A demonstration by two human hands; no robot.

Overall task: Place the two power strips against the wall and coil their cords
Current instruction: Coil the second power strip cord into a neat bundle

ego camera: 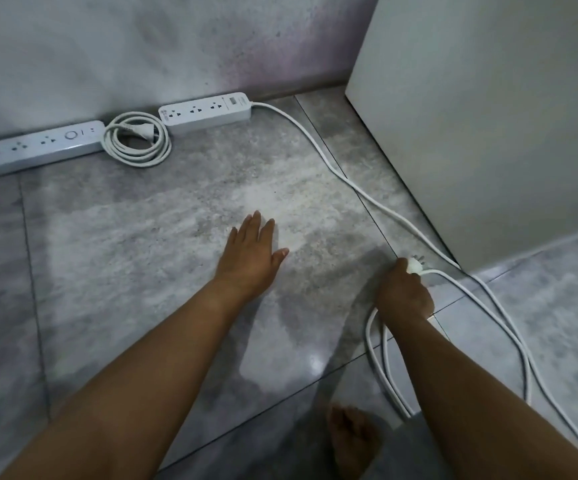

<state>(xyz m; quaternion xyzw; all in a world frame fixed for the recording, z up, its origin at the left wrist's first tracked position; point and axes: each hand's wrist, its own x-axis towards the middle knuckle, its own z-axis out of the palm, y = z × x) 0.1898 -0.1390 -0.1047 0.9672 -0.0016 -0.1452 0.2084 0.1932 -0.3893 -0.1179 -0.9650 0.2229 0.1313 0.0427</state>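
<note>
Two white power strips lie along the base of the wall. The left strip (pixel 36 147) has its cord coiled (pixel 137 140) beside it, plug inside the coil. From the right strip (pixel 205 111) a long white cord (pixel 343 174) runs loose across the floor to the lower right, where it loops. My right hand (pixel 403 294) is shut on that cord near its plug (pixel 415 265), which sticks out above my fingers. My left hand (pixel 254 254) hovers flat and open over the floor tiles, holding nothing.
A white cabinet (pixel 471 116) stands at the right, against the wall. The floor is grey stone tile. A bare foot (pixel 353 441) shows at the bottom, near the cord's lower loops (pixel 387 375).
</note>
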